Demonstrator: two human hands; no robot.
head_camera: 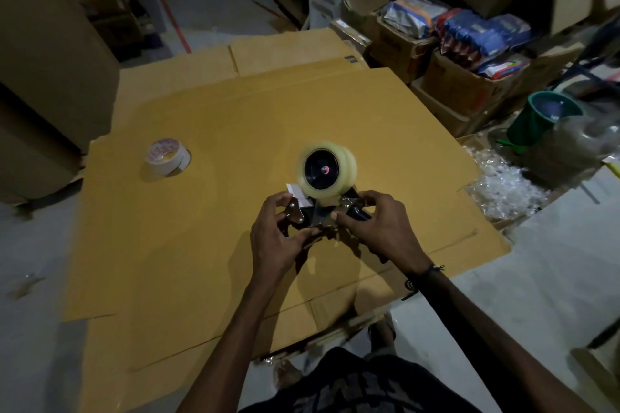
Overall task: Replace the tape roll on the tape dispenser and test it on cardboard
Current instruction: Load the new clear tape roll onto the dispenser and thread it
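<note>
Gripping tape dispenser (318,214) mid-cardboard (235,117) | both hands, seemingly | edges distant

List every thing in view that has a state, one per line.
clear tape roll: mounted on the dispenser, upright
tape dispenser: held above the cardboard in both hands
left hand: grips the dispenser's left side
right hand: grips the dispenser's right side
white tape roll: lying flat on the cardboard, untouched
cardboard sheet: flattened on the floor

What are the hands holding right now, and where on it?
Both hold the tape dispenser: left hand grips its front metal end, right hand its handle end.
</note>
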